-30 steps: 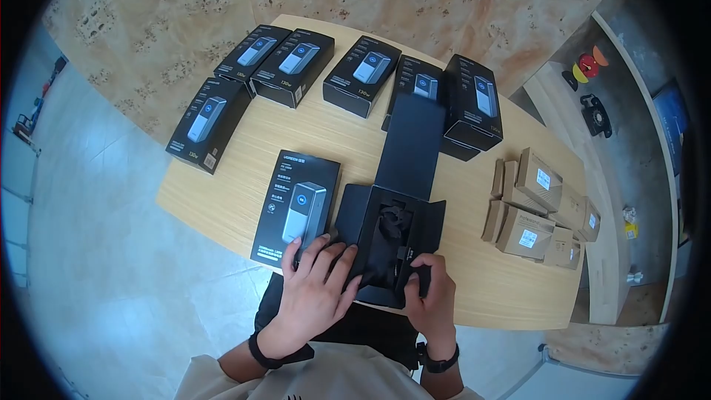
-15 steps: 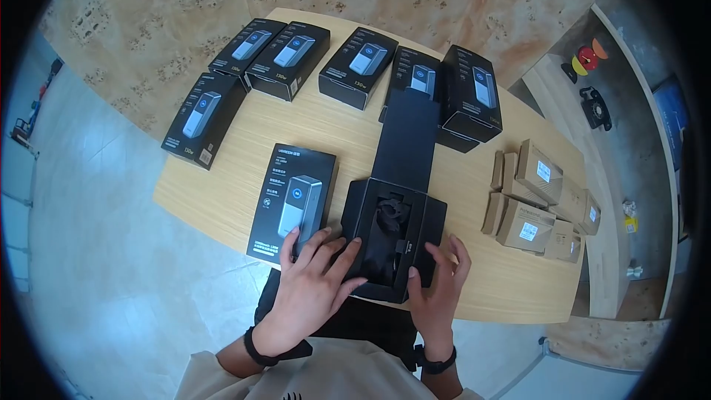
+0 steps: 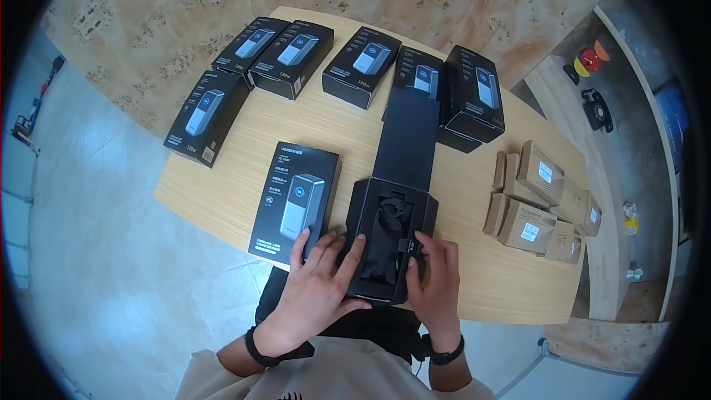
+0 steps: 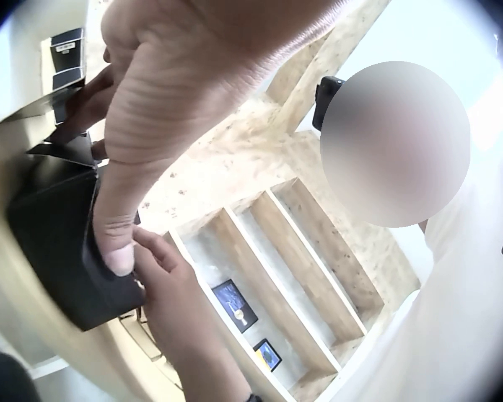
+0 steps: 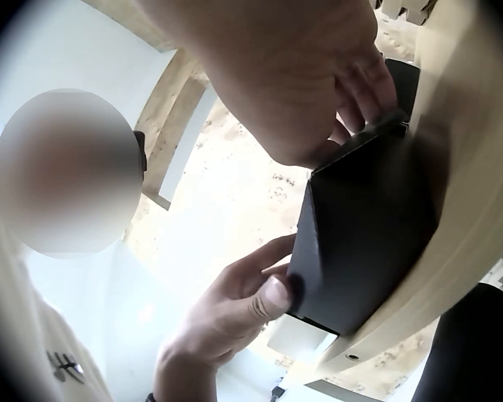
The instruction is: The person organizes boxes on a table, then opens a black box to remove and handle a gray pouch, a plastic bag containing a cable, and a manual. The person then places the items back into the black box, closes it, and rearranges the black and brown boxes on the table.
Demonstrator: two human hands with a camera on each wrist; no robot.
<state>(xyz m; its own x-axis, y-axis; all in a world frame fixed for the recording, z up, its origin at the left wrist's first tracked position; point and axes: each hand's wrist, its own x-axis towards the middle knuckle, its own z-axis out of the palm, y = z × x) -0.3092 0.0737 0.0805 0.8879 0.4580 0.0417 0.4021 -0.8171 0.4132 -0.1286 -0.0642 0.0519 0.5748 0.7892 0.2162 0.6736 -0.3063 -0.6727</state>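
Observation:
An open black box (image 3: 418,204) stands at the table's near edge, its long lid (image 3: 406,141) laid back away from the body. Inside it lies dark, crumpled-looking wrapped content (image 3: 389,226) in a black insert. My left hand (image 3: 315,289) holds the box's near left corner, fingers along the left wall and thumb on the near end, as the left wrist view shows. At the right wall my right hand (image 3: 437,289) has bent fingers over the edge, with index finger and thumb tips at the rim. A closed black power bank box (image 3: 296,192) lies just left of my left fingers.
More black power bank boxes (image 3: 359,67) stand along the table's far side and far left. Several small brown cartons (image 3: 529,222) are grouped at the right. A shelf (image 3: 563,200) with a black telephone (image 3: 596,110) stands beyond the table's right edge.
The open box's side flaps, spread outward a second ago, now stand in along its walls. My right hand has moved left onto the right rim; my left hand stays on the left side.

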